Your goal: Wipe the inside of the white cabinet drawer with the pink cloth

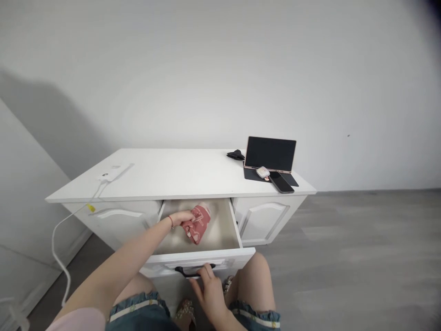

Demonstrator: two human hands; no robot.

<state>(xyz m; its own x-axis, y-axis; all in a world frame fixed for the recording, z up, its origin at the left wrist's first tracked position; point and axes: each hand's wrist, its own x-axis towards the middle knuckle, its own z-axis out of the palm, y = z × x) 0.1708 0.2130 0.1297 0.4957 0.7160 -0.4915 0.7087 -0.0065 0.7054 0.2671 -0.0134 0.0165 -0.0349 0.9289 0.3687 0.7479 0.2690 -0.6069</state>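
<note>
Head view. One drawer (193,255), pulled open before you. One red patterned cloth (200,226), inside the drawer, gripped in your left hand (182,217). One black handle (184,272), on the drawer's front, grasped by your right hand (211,289). One white tabletop (175,172), above the drawer, bearing: dark-screened tablet (270,154) and phone (281,183), right of the drawer; white corded device (110,174), left of it.

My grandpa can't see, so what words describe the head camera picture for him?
A person's left hand holds a red patterned cloth inside an open white drawer, while the right hand holds the drawer's black handle. A dark screen stands behind a phone on the white cabinet top.
</note>
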